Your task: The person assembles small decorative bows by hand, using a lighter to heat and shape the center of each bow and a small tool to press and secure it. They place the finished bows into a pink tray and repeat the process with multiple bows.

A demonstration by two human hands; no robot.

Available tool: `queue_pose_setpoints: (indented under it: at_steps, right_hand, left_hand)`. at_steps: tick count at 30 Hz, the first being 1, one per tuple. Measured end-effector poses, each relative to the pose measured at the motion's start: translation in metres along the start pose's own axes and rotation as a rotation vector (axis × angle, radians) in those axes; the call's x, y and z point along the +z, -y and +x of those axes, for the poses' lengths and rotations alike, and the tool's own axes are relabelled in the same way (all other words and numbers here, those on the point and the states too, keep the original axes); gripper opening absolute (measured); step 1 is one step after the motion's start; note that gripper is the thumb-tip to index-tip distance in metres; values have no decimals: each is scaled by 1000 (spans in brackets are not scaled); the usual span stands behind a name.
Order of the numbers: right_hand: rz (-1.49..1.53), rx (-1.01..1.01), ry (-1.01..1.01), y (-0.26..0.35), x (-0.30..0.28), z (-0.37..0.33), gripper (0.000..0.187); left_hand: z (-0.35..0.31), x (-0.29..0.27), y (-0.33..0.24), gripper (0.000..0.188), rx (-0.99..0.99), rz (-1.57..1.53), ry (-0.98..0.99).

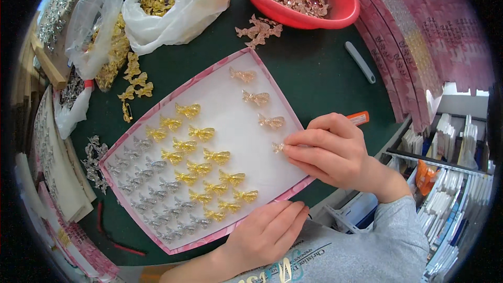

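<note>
A white board with a pink patterned border (262, 188) lies tilted in front of me. My right hand (335, 152) is over its right edge, thumb and fingers pinched on a small rose-gold bow-shaped ornament (277, 148), partly hidden by the fingertips. Above it, a line of rose-gold bows (255, 98) runs up the board. Rows of gold bows (199, 167) fill the middle, and silver bows (157, 194) crowd the left. My left hand (270, 230) rests along the near border, fingers extended side by side with nothing visible in them.
Loose rose-gold bows (259, 31) lie below a red bowl (346, 8) heaped with more. A white plastic bag (209, 0) holds gold pieces. Loose gold bows (139, 81) and silver bows (94, 160) lie left. Stacked pink-edged cards (387, 47) and a grey-handled tool (360, 62) are right.
</note>
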State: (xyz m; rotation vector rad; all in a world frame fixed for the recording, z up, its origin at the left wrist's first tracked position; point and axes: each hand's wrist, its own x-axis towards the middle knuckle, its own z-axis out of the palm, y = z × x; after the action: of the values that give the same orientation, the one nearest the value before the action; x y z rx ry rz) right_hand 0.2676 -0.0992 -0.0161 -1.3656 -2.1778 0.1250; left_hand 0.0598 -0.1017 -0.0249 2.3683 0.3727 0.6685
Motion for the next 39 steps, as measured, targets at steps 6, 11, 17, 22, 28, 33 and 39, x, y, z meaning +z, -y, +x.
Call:
queue_pose_setpoints:
  at_steps: [6, 11, 17, 22, 28, 33, 39]
  right_hand:
    - [-49, -3, 43, 4, -7, -9, 27]
    - [-70, -21, 59, -3, -1, 0, 28]
    - [-102, 33, 94, 4, -3, -2, 33]
    - [-78, 57, 125, 7, -13, -1, 42]
    - [4, 101, 48, -6, -43, 23, 38]
    - [-248, 274, -293, -86, -51, 74, 16]
    - [-248, 324, 16, -137, -31, 109, 16]
  left_hand:
    - [2, 0, 1, 31, 8, 22, -1]
    - [3, -1, 1, 30, -5, 5, 12]
    - [2, -1, 2, 31, 1, 7, 1]
    - [2, -2, 4, 30, 17, 2, 23]
    - [16, -17, -10, 25, -14, -79, -139]
    - [20, -33, -20, 27, 0, -153, -161]
    - [12, -47, -14, 22, -57, -168, -223]
